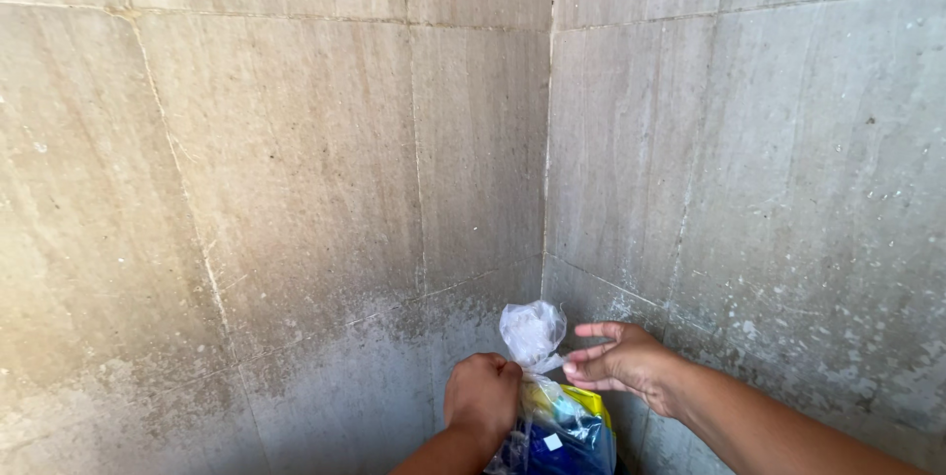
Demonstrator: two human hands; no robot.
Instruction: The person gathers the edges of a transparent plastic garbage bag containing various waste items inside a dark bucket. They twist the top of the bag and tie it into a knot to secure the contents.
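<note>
A clear plastic bag with blue and yellow packaging inside sits at the bottom of the head view, in front of a wall corner. My left hand is a closed fist gripping the bag's gathered neck from the left. To the right of the neck, my right hand pinches the plastic near the twisted top with thumb and fingertips, the other fingers spread. The crumpled top of the bag sticks up between both hands. The bag's lower part is cut off by the frame edge.
Two beige tiled walls meet in a corner right behind the bag. The lower tiles are stained grey and speckled white.
</note>
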